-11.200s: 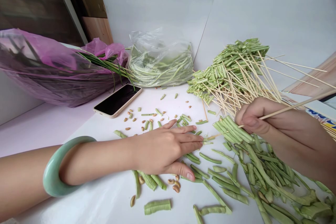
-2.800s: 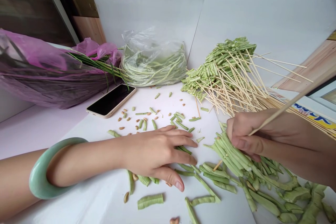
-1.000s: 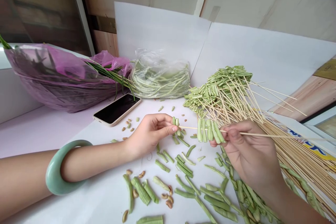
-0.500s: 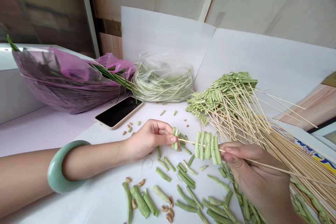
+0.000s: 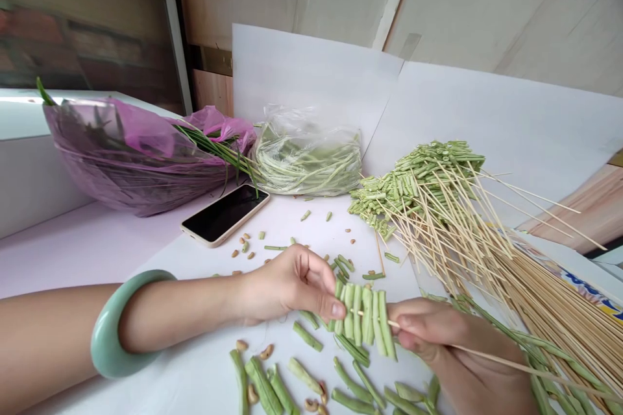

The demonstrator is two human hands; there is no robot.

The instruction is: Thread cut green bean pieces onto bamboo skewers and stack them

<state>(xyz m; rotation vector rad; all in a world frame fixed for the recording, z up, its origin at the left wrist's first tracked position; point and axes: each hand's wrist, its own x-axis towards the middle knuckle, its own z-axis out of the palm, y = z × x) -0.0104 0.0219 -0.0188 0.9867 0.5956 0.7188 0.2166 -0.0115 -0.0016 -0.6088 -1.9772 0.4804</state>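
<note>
A row of cut green bean pieces [image 5: 367,316] sits side by side on a thin wooden skewer [image 5: 491,358]. My left hand [image 5: 296,285], below a pale green bangle [image 5: 109,331], pinches the bean pieces at the row's left end between thumb and fingers. On the right, my right hand [image 5: 452,343] grips the skewer just beside the row, its shaft running back past the palm. Loose bean pieces [image 5: 265,384] and brown beans lie on the white surface under and around both hands.
Filled skewers [image 5: 428,175] are piled at the back right, beside many bare sticks [image 5: 540,298]. A phone [image 5: 226,213] lies at the centre left. Behind it are a purple bag of greens [image 5: 141,155] and a clear bag of long beans [image 5: 309,162].
The bean pieces at my left fingers now stand against the others, closing the gap on the skewer. My hands have come closer together and sit lower in view.
</note>
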